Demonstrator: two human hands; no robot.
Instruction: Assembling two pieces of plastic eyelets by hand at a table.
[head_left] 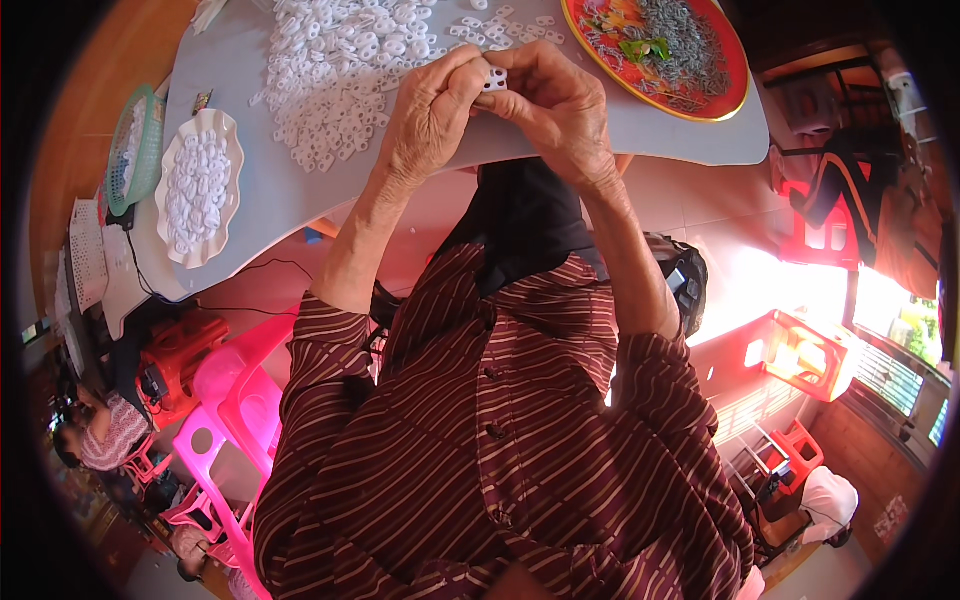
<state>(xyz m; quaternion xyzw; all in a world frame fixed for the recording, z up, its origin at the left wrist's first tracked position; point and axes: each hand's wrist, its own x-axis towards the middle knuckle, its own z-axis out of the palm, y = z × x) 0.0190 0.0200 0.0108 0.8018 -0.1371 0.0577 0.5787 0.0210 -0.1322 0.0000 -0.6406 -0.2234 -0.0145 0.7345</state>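
Note:
My left hand (pixel 437 112) and my right hand (pixel 558 108) meet over the near edge of the grey table. Between their fingertips is a small white plastic piece with dark holes (pixel 496 80). The left fingers are curled in, with the thumb pressed against them, and the right thumb and forefinger pinch the piece from the other side. Part of it is hidden by the fingers. Beyond the left hand spreads a large heap of white plastic pieces (pixel 330 95). Several more loose white pieces (pixel 505 30) lie just past my hands.
A red round tray (pixel 742 60) of small grey metal parts stands at right. On the left are a scalloped white dish (pixel 233 160) of white pieces and a green basket (pixel 150 150). Pink chairs (pixel 245 385), a red stool (pixel 800 355) and other people are around the table.

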